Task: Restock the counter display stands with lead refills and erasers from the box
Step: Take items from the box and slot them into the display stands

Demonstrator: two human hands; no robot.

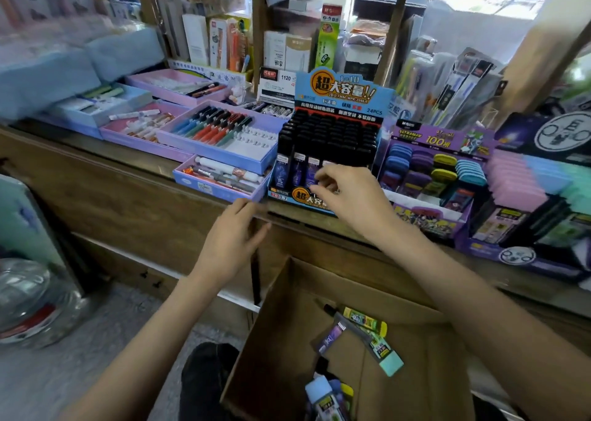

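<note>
On the counter, head view: lead stand, tubes upright; eraser stand just to its right.
Right hand: nearer; fingers bent over front row; grip hidden, cannot tell.
Left hand: relaxed, empty, by counter edge.
Box: below both hands; spare refills lying flat.

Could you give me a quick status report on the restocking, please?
Left hand open by the counter edge. Right hand at front row of refill stand, grip unclear. Erasers and refills left in the box. Nothing in the way.
</note>
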